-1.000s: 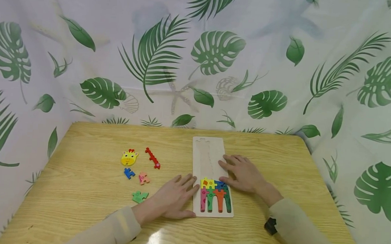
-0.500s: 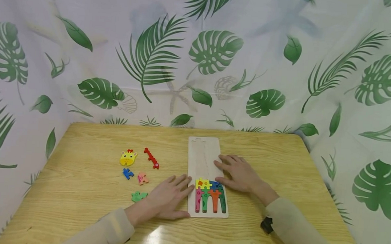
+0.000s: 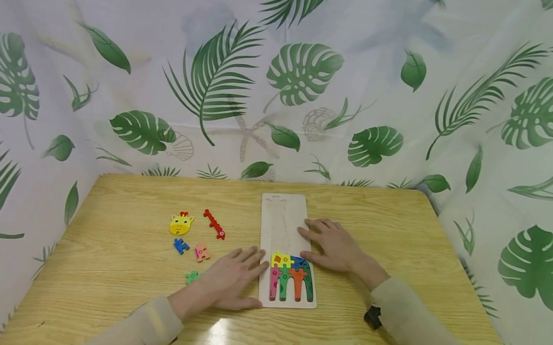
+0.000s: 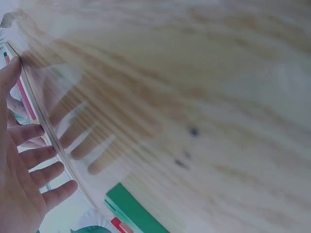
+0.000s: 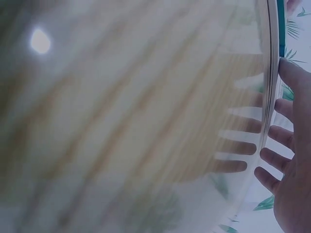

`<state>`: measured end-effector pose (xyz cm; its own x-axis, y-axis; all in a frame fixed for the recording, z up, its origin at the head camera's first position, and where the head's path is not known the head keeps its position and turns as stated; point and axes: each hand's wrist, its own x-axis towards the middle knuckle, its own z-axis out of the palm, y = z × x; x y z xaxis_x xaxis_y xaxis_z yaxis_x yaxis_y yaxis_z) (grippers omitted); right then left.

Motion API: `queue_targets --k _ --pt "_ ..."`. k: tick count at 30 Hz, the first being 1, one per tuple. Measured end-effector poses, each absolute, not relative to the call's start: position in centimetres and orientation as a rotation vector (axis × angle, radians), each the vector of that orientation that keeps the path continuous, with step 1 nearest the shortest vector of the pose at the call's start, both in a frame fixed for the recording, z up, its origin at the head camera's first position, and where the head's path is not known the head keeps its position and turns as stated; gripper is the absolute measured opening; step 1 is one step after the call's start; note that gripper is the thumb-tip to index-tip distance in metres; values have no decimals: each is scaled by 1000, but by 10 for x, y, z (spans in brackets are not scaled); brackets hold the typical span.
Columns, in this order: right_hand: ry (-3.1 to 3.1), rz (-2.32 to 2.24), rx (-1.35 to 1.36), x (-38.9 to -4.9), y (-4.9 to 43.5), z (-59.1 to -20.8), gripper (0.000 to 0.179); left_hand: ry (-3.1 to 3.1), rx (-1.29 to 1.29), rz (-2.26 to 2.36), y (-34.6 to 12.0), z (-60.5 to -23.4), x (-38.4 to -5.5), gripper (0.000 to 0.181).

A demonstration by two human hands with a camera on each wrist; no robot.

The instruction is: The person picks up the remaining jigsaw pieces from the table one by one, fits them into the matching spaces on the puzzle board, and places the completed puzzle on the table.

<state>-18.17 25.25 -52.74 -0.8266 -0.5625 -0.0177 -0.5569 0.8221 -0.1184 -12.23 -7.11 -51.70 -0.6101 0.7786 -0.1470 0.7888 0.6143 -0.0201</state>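
A pale wooden puzzle board (image 3: 295, 212) lies lengthwise on the table, with a long recess in its far half. Its near half holds a yellow piece (image 3: 281, 260), a blue piece (image 3: 299, 262) and several leg-shaped pieces, among them an orange leg (image 3: 298, 285). My left hand (image 3: 236, 279) touches the board's left edge, thumb near the front corner. Opposite it, my right hand (image 3: 333, 245) has its fingertips at the right edge. Both wrist views show straight, spread fingers against the board's side, the left hand (image 4: 29, 170) and the right hand (image 5: 296, 141) alike.
Loose pieces lie left of the board: a yellow giraffe head (image 3: 181, 223), a long red piece (image 3: 214, 224), a small blue piece (image 3: 181, 246), a salmon piece (image 3: 202, 252) and a green piece (image 3: 192, 277), partly behind my left hand. A leaf-print cloth (image 3: 231, 155) backs the table.
The board has slid a little to the left, with both hands moving along at its edges. My left hand now covers more of the green loose piece. The other loose pieces stay put.
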Motion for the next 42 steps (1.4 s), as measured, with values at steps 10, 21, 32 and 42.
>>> queue_targets --k 10,21,32,42 --pt "2950 -168 -911 -183 249 -528 68 2698 1323 -104 -75 -514 -122 91" --pt "2933 -170 -905 -183 249 -528 68 2698 1340 -152 -75 -513 -120 92" --pt "2929 -174 -902 -183 249 -530 68 2689 1357 -156 -79 -508 -121 89" --pt "2932 -161 -910 -185 249 -530 69 2680 1381 -45 -98 -502 -129 84"
